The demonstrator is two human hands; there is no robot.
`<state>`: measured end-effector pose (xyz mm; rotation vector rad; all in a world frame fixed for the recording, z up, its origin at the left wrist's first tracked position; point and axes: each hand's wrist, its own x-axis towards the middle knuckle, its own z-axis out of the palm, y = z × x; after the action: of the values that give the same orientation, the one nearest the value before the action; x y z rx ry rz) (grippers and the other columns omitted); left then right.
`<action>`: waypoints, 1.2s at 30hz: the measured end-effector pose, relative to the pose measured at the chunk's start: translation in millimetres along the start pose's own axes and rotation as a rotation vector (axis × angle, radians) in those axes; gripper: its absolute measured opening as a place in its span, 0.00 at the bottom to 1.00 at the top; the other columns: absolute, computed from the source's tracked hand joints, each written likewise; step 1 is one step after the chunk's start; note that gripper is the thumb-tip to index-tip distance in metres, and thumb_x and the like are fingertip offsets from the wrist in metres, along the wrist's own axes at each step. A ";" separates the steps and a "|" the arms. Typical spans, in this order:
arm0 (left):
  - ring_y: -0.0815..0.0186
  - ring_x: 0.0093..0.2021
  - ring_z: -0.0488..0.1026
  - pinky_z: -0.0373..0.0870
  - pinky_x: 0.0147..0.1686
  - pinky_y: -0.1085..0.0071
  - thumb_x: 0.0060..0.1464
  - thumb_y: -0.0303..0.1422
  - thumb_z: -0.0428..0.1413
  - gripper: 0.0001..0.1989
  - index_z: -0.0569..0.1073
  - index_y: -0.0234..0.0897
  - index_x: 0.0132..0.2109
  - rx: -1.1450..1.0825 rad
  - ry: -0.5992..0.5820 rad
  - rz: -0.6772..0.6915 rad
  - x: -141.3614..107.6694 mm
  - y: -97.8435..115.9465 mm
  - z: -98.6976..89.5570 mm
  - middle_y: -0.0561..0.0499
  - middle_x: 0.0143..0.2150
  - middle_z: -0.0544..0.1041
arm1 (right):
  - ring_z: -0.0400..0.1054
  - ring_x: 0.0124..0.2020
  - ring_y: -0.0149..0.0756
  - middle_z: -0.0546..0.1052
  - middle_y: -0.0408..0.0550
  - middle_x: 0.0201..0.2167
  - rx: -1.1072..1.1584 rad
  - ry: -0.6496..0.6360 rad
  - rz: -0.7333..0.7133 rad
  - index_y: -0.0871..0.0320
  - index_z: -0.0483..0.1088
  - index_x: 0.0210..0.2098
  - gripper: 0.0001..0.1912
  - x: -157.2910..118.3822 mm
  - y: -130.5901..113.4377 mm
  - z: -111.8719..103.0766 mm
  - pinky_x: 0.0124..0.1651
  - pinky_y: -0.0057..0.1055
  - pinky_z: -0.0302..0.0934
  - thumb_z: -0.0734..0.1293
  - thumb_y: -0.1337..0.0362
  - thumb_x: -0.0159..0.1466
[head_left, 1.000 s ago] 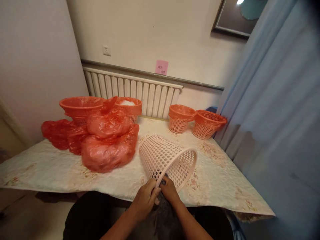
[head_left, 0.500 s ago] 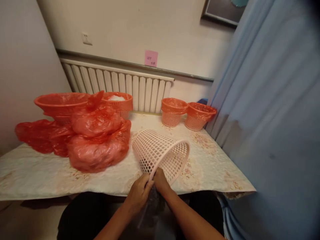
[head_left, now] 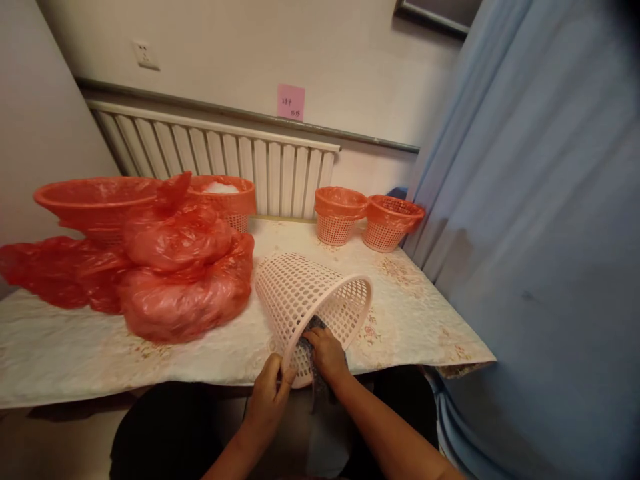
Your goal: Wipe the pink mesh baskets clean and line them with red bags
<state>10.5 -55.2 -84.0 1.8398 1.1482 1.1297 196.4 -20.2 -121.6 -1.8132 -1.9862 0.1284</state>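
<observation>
A pale pink perforated plastic wastebasket lies tilted on its side at the table's front edge, its mouth facing me and to the right. My left hand pinches the lower left part of its rim. Inside the mouth, my right hand grips a dark grey patterned cloth against the inner wall. Part of that cloth hangs down below the right hand, past the rim. The fingertips of the right hand are partly covered by the cloth.
Left of the basket sits a pile of red plastic bags, with a large red-lined basket and another lined basket behind. Two small lined baskets stand at the back right. A blue curtain hangs along the right side.
My right hand has shifted right and the cloth now shows inside the basket's mouth. My left hand has slid lower along the rim. The whole view has moved slightly.
</observation>
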 end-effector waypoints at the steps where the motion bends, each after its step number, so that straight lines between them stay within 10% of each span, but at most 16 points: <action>1: 0.65 0.29 0.65 0.64 0.30 0.70 0.59 0.40 0.49 0.11 0.63 0.40 0.32 0.004 0.000 -0.008 -4.2 -5.7 1.9 0.54 0.28 0.66 | 0.64 0.46 0.40 0.75 0.46 0.45 0.042 0.009 0.022 0.49 0.72 0.50 0.25 -0.3 -0.2 1.1 0.49 0.33 0.59 0.58 0.76 0.60; 8: 0.57 0.42 0.74 0.71 0.45 0.60 0.55 0.37 0.52 0.10 0.68 0.38 0.43 -0.103 -0.064 -0.083 -19.3 -36.1 23.2 0.46 0.40 0.76 | 0.69 0.50 0.39 0.78 0.46 0.46 0.557 0.064 0.221 0.56 0.75 0.46 0.28 10.7 -9.2 2.5 0.59 0.37 0.57 0.59 0.78 0.48; 15: 0.63 0.30 0.67 0.66 0.32 0.68 0.60 0.35 0.47 0.09 0.63 0.40 0.31 0.025 -0.094 0.058 4.5 2.5 0.6 0.53 0.28 0.69 | 0.72 0.43 0.37 0.79 0.43 0.43 0.855 0.097 0.141 0.56 0.74 0.48 0.23 13.7 -51.4 -7.5 0.49 0.31 0.64 0.60 0.72 0.54; 23: 0.65 0.31 0.67 0.64 0.33 0.70 0.61 0.36 0.47 0.07 0.65 0.39 0.35 0.045 -0.112 0.124 32.4 35.6 -18.0 0.54 0.29 0.69 | 0.65 0.47 0.41 0.76 0.46 0.42 0.131 -0.078 -0.060 0.51 0.75 0.43 0.15 4.3 10.2 -11.7 0.50 0.33 0.59 0.61 0.70 0.61; 28: 0.66 0.30 0.67 0.64 0.32 0.71 0.62 0.38 0.48 0.09 0.66 0.39 0.37 0.000 -0.087 0.099 39.0 46.4 -9.1 0.54 0.30 0.69 | 0.63 0.48 0.43 0.75 0.50 0.42 0.123 -0.040 0.040 0.52 0.75 0.42 0.18 5.9 41.9 -22.4 0.51 0.37 0.58 0.58 0.74 0.61; 36: 0.63 0.30 0.68 0.66 0.32 0.68 0.57 0.34 0.49 0.06 0.64 0.40 0.32 0.020 -0.045 0.048 10.3 15.1 29.4 0.53 0.28 0.69 | 0.70 0.49 0.37 0.78 0.46 0.47 0.379 0.050 0.226 0.55 0.73 0.48 0.27 12.1 18.6 -5.8 0.56 0.35 0.60 0.58 0.77 0.51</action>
<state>44.7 -54.3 -79.2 1.9077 1.0988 1.1014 215.4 -7.4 -119.9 -1.7593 -1.5875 0.4887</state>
